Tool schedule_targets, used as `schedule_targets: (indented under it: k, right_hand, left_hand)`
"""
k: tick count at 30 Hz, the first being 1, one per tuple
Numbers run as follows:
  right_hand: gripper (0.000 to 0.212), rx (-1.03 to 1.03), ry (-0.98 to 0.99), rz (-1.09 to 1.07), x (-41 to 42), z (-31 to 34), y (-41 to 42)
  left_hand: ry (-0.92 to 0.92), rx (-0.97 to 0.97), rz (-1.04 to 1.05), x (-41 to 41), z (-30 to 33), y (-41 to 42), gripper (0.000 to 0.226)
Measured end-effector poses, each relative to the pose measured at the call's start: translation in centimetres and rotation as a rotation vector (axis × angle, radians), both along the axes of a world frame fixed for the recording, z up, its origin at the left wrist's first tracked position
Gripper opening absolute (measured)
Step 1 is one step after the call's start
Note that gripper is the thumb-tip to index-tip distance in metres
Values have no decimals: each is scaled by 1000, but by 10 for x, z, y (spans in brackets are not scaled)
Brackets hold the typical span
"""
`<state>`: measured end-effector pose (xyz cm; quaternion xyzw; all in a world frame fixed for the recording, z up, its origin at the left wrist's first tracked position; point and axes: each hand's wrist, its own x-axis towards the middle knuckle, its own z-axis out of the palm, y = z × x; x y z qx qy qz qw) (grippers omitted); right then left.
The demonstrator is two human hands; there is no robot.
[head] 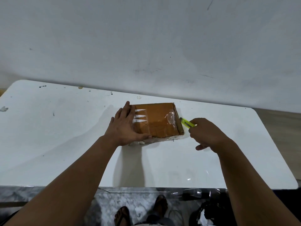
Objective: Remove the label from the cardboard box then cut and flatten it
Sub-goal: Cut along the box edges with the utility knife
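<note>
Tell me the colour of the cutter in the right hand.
Bright yellow-green; the cutter shows in the head view, in the right hand.

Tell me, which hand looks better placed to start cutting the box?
The right hand: it grips the yellow-green cutter, whose tip sits at the cardboard box's right edge. The left hand lies flat on the box, steadying it.

Home-like room: white table, scuffed wall, marble floor
</note>
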<state>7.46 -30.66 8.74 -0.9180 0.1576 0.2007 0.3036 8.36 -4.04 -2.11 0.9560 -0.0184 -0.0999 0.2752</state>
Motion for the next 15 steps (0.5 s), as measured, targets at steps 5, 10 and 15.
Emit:
schedule_targets:
  k: [5,10,15]
  right_hand:
    - [29,164,-171,-80,-1,-31,-3]
    - [24,396,-146,-217,-10,-63,-1]
    - [23,546,-183,-324,-14,-71,5]
  left_hand:
    - [-52,-97,-31,1,2,4,142]
    - [-387,12,5,-1,-1,5,90]
    - [-602,167,-176,-16,8,-22,41]
